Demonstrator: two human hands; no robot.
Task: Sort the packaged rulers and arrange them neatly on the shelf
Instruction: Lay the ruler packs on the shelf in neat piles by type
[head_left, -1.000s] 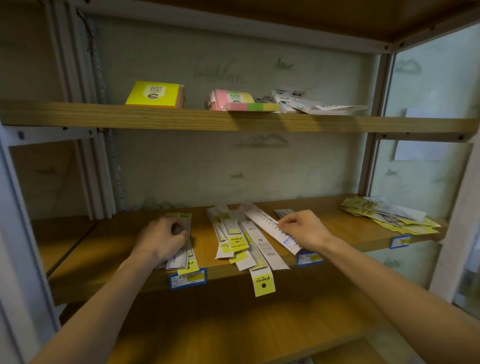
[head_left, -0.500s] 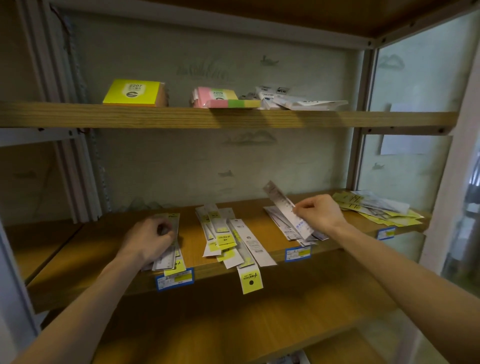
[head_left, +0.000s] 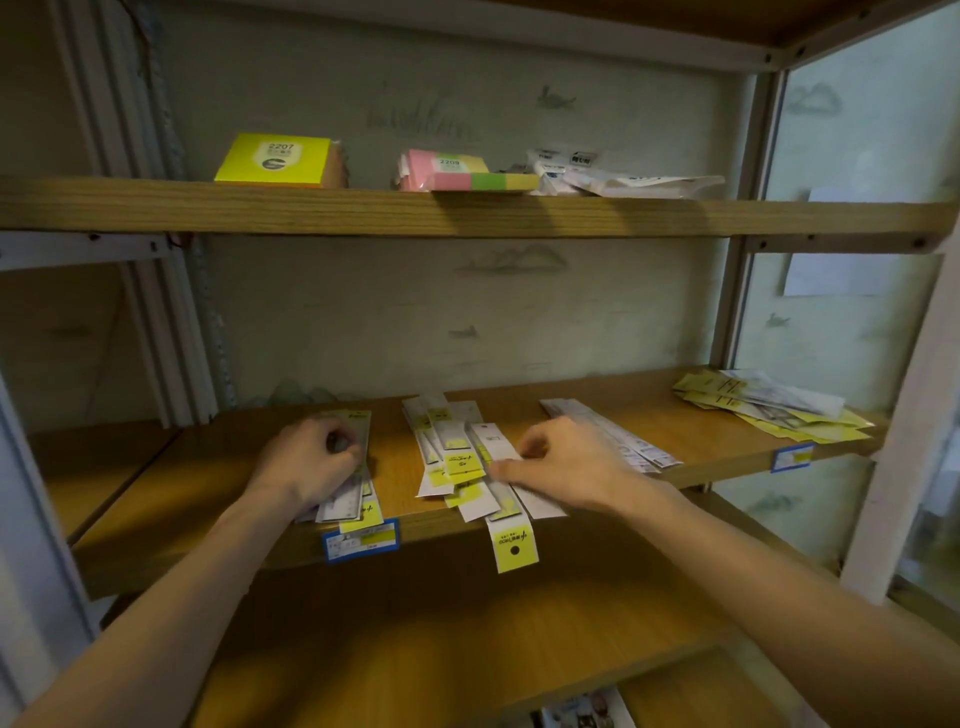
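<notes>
Middle shelf (head_left: 613, 415) of a wooden rack, seen from above and in front. Packaged rulers lie on it in four groups. The left stack (head_left: 347, 499) sits near the front edge, its lower ends just above a blue price label (head_left: 361, 540). The left hand (head_left: 311, 462) rests on this stack, its fingers (head_left: 340, 441) curled down onto the upper packages and pressing them to the board; whether it pinches any single package cannot be told.

The middle pile (head_left: 457, 457) is loose and fanned, white sleeves with yellow cards overlapping at varied angles. One long package (head_left: 511, 540) overhangs the front edge, its yellow hang tab below the board. The right hand (head_left: 566, 467) lies over the right side of this pile, thumb extended toward the yellow cards and fingers bent onto a white sleeve; a firm grip is not visible.

Just right of that hand, a flat white stack (head_left: 618, 441) runs diagonally toward the front edge. Well apart, at the far right end of the shelf, lies a yellow heap (head_left: 769, 410), above a second blue label (head_left: 792, 457).

On the top shelf (head_left: 156, 208): a yellow box (head_left: 275, 158), a pink pad pack (head_left: 452, 169) and white packets (head_left: 623, 179).
</notes>
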